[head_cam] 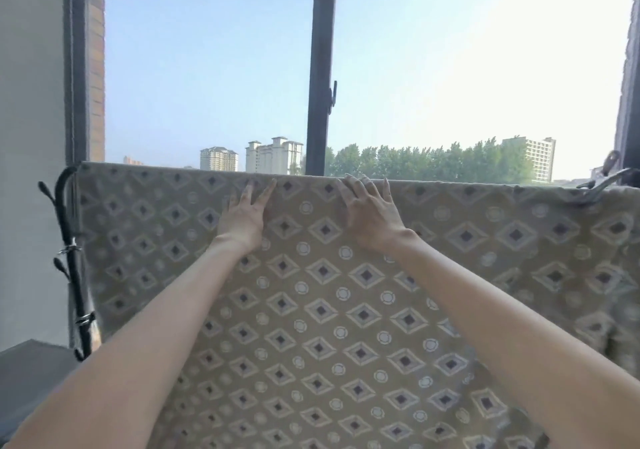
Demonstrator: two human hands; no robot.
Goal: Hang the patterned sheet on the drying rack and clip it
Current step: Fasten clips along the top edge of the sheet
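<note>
two bare hands lie flat against the sheet, which hangs over the top of the drying rack in front of a window. the sheet is tan, printed with rows of dark-centred diamonds and small pale rings. its folded top edge runs almost level across the view, and the cloth falls toward the camera past the bottom of the picture. the left hand rests just below that top edge, a little left of the middle, with its fingers straight and spread, gripping nothing. the right hand lies close beside it, just right of the middle. its fingers are also straight and fanned, with the tips reaching the top edge; whether they hook over it cannot be told. both forearms are bare and reach up from the lower corners. only the rack's black upright shows, at the sheet's left edge, with short pegs sticking out and metal rings around it; the bar under the fold is hidden. near the right end of the top edge sits a metal clip, touching the cloth, though its bite on the cloth is too blurred to judge. behind stands a dark window frame with a handle on its centre post, and beyond it pale sky, trees and tall buildings.
</note>
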